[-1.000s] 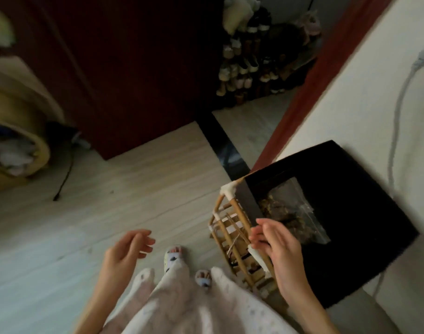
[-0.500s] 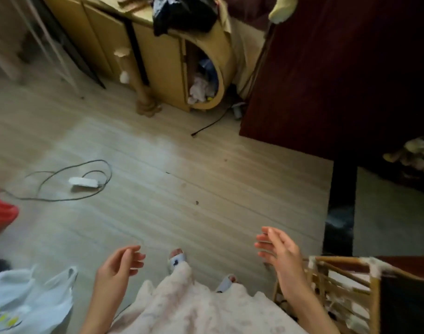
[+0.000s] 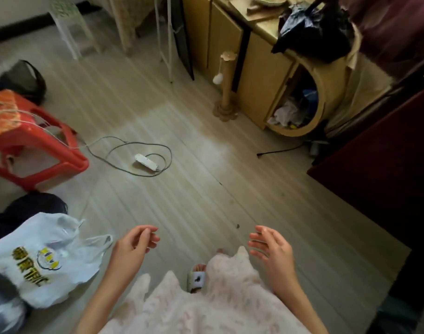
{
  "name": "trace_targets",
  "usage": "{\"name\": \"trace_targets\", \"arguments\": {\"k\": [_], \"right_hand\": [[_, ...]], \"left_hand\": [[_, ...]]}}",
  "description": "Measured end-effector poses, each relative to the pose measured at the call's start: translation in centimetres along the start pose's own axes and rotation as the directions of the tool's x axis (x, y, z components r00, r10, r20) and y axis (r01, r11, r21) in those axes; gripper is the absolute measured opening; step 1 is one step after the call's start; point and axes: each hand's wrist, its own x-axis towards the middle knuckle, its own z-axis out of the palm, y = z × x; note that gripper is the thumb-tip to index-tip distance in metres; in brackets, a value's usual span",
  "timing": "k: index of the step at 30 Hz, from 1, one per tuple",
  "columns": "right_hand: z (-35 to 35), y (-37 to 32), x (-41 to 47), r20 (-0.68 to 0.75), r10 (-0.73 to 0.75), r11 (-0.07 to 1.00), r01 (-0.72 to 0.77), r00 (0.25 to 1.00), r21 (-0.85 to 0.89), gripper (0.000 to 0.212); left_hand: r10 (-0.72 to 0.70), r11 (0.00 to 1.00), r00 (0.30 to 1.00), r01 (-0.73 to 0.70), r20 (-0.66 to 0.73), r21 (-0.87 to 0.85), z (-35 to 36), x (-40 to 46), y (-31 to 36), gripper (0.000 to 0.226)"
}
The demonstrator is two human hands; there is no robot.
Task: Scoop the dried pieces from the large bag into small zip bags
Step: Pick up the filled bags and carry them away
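Observation:
A large white plastic bag [image 3: 45,259] with yellow print lies on the floor at the lower left, its handles loose; what it holds is hidden. My left hand [image 3: 131,249] hovers just to the right of it, fingers loosely curled and holding nothing. My right hand [image 3: 273,251] is held out over the floor at the lower right, fingers relaxed and spread, empty. No small zip bag is in view. My pale patterned dress and a slippered foot [image 3: 197,277] fill the bottom centre.
A red plastic stool [image 3: 35,150] stands at left with a dark bag behind it. A white power strip [image 3: 145,162] with looped cable lies mid-floor. Wooden cabinets [image 3: 259,75] with a black bag on top, a cat scratching post [image 3: 226,88] and a dark red panel [image 3: 379,169] stand at right.
The view swung left, away from the black-topped rattan stand with the filled zip bag. My right hand left that stand; both hands now hang empty, and the white bag and red stool came into sight.

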Motion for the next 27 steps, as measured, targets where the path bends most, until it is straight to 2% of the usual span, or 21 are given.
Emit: {"name": "trace_targets", "arguments": {"k": [4,10,15,20,23,24,27], "right_hand": [[3.1,-3.0,4.1,0.041,0.011,0.998,-0.009,0.999,-0.06,0.018],[9.1,-9.8,12.3,0.142,0.011,0.988,0.011,0.99,-0.152,0.018],[14.2,-16.8,19.7,0.271,0.018,0.962,0.058,0.962,-0.268,0.019],[19.4,-22.1,25.9,0.332,0.029,0.939,0.088,0.943,-0.333,0.019],[21.0,-23.2,26.2,0.33,0.032,0.937,0.086,0.943,-0.339,0.018],[25.2,-25.0,31.2,0.343,0.077,0.92,0.066,0.936,-0.386,0.018],[27.5,-26.4,32.9,0.359,0.102,0.907,0.061,0.928,-0.416,0.018]], "left_hand": [[-0.034,0.994,0.993,0.022,-0.112,-0.108,0.9,4.2,2.1,0.026],[-0.074,0.99,0.987,0.055,-0.145,-0.133,2.6,12.0,5.2,0.026],[-0.103,0.983,0.962,0.06,-0.254,-0.171,3.0,19.9,8.5,0.027],[-0.162,0.969,0.918,0.079,-0.363,-0.233,2.9,25.3,10.5,0.024],[-0.182,0.967,0.919,0.103,-0.349,-0.235,3.0,25.4,11.6,0.024],[-0.211,0.964,0.897,0.125,-0.389,-0.236,2.2,31.1,11.2,0.024],[-0.25,0.956,0.894,0.167,-0.372,-0.24,1.6,33.4,12.7,0.021]]}}
